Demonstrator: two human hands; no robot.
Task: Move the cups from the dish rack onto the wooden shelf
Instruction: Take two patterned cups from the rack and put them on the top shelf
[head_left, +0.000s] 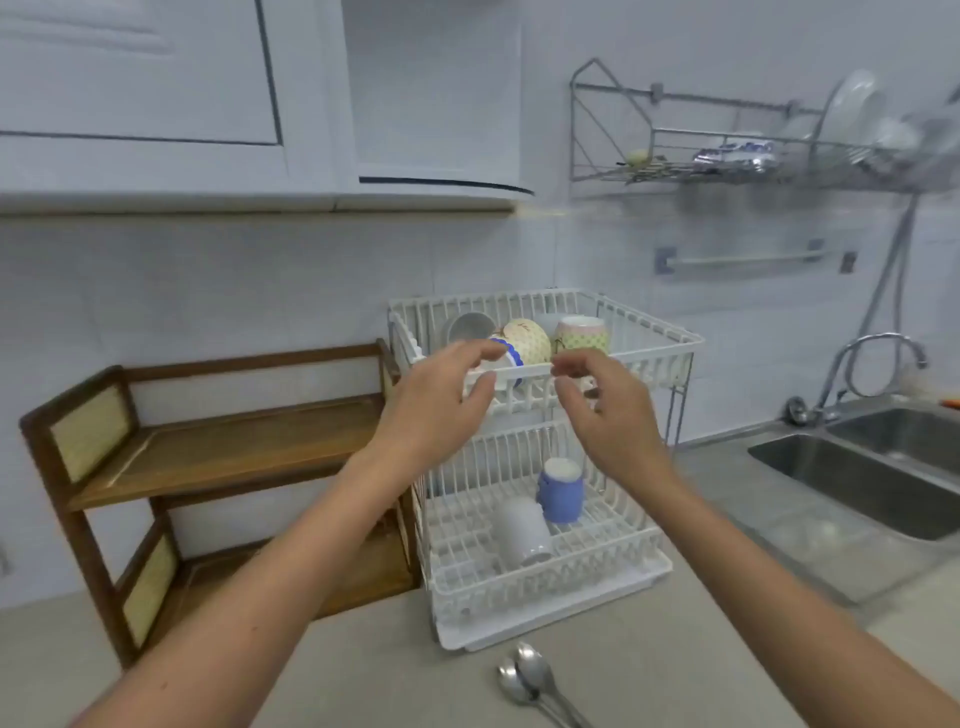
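A white two-tier dish rack (670, 343) stands on the counter. Its top tier holds a grey cup (467, 326), a cream cup with a blue rim (524, 340) lying on its side, and a green-patterned cup (582, 335). On the lower tier stand a blue cup (561, 493) and a white cup (522, 530), both upside down. To the left is the wooden shelf (234, 447) with two bare boards. My left hand (436, 410) and right hand (608, 415) hover open at the top tier's front rail, holding nothing.
Two metal spoons (530, 680) lie on the counter in front of the rack. A steel sink (883, 467) with a tap (872, 358) is at the right. A wall-mounted metal rack (753, 171) with plates hangs above, and white cabinets (156, 104) overhang the shelf.
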